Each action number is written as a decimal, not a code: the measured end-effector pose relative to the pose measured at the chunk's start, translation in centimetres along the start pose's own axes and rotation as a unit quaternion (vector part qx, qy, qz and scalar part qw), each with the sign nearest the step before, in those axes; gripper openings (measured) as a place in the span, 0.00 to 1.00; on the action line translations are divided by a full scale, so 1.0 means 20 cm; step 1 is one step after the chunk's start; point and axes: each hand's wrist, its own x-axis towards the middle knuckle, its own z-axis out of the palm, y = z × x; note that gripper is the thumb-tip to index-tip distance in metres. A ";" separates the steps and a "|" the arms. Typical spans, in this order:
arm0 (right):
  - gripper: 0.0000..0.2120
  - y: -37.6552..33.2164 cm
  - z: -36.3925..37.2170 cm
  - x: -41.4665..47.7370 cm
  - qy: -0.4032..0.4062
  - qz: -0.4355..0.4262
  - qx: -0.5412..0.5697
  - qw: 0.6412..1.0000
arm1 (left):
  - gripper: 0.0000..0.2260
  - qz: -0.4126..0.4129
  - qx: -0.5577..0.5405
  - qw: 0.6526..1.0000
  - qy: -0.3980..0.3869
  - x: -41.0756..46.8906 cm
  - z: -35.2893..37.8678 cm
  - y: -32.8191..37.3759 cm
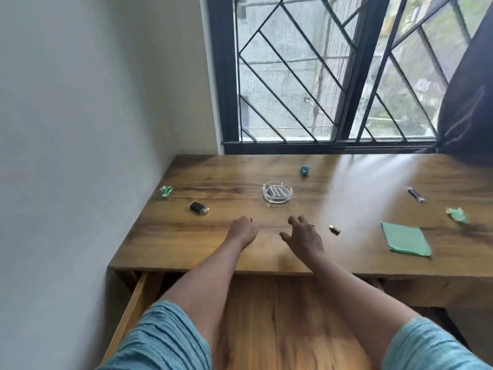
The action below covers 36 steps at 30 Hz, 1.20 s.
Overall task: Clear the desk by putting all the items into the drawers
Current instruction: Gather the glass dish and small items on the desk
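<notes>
Worktop [186,244] items, left to right: crumpled green paper [166,190], black lighter [199,208], glass ashtray [277,192], teal paper wad [305,170], small brass piece [334,229], flat green sheet [405,239], dark stick [416,194], second green scrap [457,214]. Left hand [242,231] rests curled on the wood, holding nothing. Right hand [304,236] hovers spread open, empty. Drawer [280,321] below stands pulled out.

Glossy wooden desk [240,252], glass ashtray [277,193]
</notes>
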 end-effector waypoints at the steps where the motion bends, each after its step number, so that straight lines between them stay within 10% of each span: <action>1: 0.24 0.01 0.03 0.12 -0.004 0.010 0.012 1.000 | 0.17 0.005 -0.004 1.000 0.000 0.10 0.00 0.02; 9: 0.53 0.02 0.18 0.71 -0.028 0.062 0.119 0.991 | 0.16 0.008 -0.093 0.996 0.007 0.59 0.12 0.18; 23: 0.49 -0.02 0.21 0.90 -0.008 0.083 0.129 0.988 | 0.16 -0.018 -0.228 0.973 0.008 0.74 0.23 0.15; 36: 0.43 0.13 0.01 0.11 0.007 0.022 0.231 0.973 | 0.15 0.004 -0.271 0.963 0.012 0.12 0.26 0.13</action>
